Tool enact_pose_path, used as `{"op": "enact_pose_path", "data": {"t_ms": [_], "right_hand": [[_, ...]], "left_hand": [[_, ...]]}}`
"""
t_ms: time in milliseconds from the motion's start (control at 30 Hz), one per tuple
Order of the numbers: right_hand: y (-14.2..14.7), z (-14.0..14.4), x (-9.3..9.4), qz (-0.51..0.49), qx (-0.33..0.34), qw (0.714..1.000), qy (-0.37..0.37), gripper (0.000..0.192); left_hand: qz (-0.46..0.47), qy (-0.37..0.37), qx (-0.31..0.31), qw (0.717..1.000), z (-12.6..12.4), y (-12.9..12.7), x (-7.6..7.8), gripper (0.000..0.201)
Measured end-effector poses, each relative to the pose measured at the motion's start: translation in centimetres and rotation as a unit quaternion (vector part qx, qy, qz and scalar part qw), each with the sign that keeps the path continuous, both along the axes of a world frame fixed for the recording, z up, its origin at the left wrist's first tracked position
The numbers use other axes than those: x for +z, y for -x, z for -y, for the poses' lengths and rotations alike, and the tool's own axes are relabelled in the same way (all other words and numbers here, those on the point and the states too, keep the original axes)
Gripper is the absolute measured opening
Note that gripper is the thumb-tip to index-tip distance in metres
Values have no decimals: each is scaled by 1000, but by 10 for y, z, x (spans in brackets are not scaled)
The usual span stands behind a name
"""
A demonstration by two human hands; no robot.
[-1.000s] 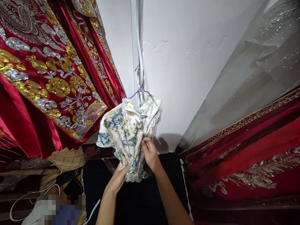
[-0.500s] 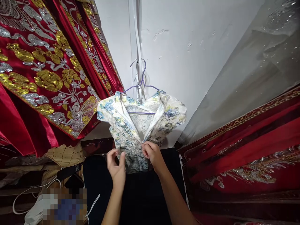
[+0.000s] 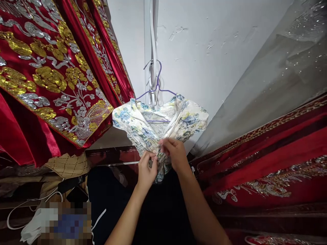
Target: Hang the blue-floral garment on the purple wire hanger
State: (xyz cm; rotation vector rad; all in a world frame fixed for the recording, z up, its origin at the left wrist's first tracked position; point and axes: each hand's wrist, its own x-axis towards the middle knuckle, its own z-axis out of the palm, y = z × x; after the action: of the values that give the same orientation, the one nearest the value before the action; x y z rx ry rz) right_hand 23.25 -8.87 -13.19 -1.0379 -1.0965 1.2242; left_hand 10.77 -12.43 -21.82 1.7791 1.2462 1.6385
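- The floral blouse hangs in the middle of the scene on a purple hanger, its neck open in a deep V at the far end and its hem towards the near side.
- The left hand is at the blouse's front, just nearer than the point of the V; its thumb and forefinger pinch the fabric there.
- The right hand is close beside it, a little farther and to the right, at the bottom of the V; its fingertips are blurred, but they seem to be pinching the front edge.
- The hanger's hook is up by a white strap that runs down along the pale wall at the far side.
- On the left hangs a red cloth with gold and silver sequin flowers.
- On the right are a sheer, glittering fabric and, nearer, a red beaded garment.
- At the near left, a white cable loops below a tan piece with a crisscross pattern.
- Dark cloth lies below the blouse, around the forearms.
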Motion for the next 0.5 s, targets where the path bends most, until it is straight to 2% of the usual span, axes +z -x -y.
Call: {"op": "enact_pose_path", "data": {"t_ms": [100,200,300,333,400,467,500], "right_hand": [[-4,-34,47,-4,12,999,-32,24],[-4,-61,91,-37,10,994,-97,19],[-1,-71,111,-52,-1,989,-137,18],[0,-71,111,-50,1,989,-139,19],[3,-69,105,-44,7,990,-136,21],[5,-66,95,-43,6,990,-132,23],[5,-65,90,-42,5,991,-130,24]], "left_hand": [[-4,7,-6,1000,1,-2,-4,5],[-14,23,-26,999,-3,-2,-9,10],[-6,48,-40,998,-7,2,-2,12],[5,49,-35,998,-7,5,7,11],[52,36,-18,998,0,12,38,10],[130,14,-8,991,17,20,80,15],[162,16,-27,986,30,24,101,17]]}}
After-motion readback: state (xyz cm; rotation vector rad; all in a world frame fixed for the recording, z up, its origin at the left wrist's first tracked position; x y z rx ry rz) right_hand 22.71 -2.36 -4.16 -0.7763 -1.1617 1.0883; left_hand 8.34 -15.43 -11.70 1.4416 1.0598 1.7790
